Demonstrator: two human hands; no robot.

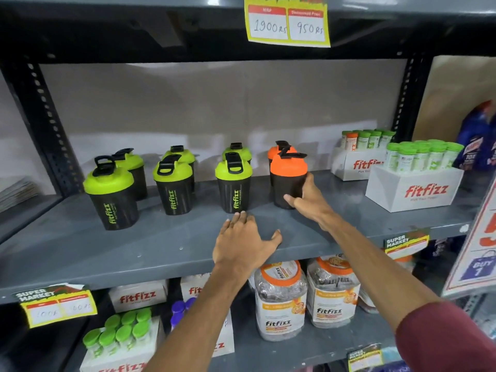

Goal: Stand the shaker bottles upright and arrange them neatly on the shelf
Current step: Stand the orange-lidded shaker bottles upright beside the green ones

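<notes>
Orange-lidded shaker bottle point(288, 181): upright on grey shelf point(107, 251), right end of front row, right hand point(308, 200) wrapped round its lower body. Left hand point(243, 244): open, flat on shelf, fingertips just before nearest green-lidded bottle point(233, 189)

A dark grey metal rack point(43, 122) with holed black posts stands against a pale, shiny wall point(214, 103). A yellow paper price tag point(287, 21) hangs above. Soft light glows there.
</notes>
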